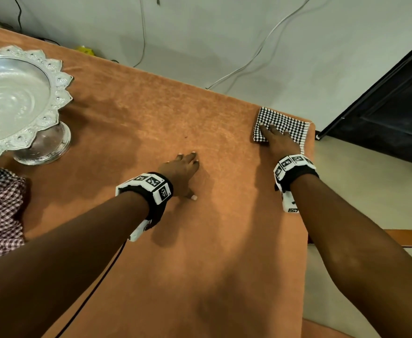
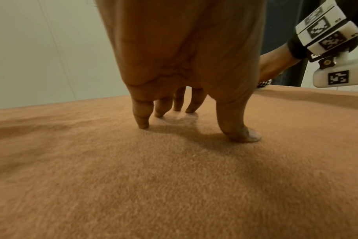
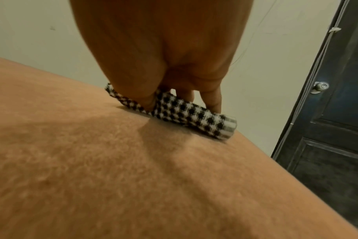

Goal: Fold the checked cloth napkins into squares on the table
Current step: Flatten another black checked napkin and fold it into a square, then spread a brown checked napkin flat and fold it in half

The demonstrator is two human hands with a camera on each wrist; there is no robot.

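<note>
The black-and-white checked napkin [image 1: 281,125] sits folded into a square at the table's [image 1: 151,113] far right corner. Looks finished; next up is probably the crumpled napkin pile [image 1: 0,211] on the left. Right hand [image 1: 279,140] presses it flat, fingers straight. Left hand [image 1: 181,174] is empty, fingertips on the table.

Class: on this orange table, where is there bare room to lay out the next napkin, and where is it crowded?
Bare cloth lies between the silver tray and the folded napkin, around the left hand, and nearer, between the forearms. Crowded: the left edge, with tray and unfolded napkins, and the far right corner under the right hand.
</note>
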